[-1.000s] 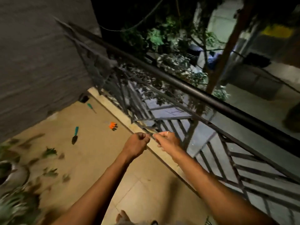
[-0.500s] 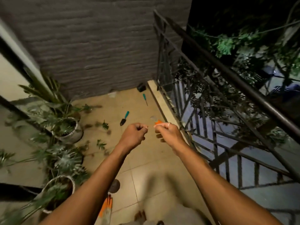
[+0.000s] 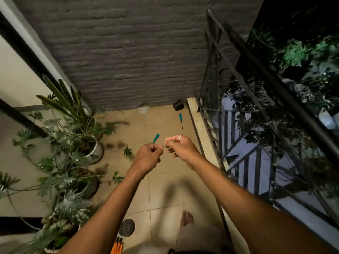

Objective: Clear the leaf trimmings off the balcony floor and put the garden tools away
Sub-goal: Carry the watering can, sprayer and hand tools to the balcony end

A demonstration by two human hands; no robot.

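Lying uncleared: leaf trimmings [image 3: 127, 152] | lying out: teal-handled tool [image 3: 156, 138], slim teal-handled tool [image 3: 180, 117] | left hand [image 3: 148, 155], right hand [image 3: 181, 147] curling, contents untellable.

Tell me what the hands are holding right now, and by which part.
Cannot be told: the left hand and right hand are curled as if pinching, fingertips close together, but nothing shows between them.

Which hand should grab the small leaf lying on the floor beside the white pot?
Probably left. The left hand hangs on the same side as the leaf and white pot; the right hand is farther over, toward the railing.
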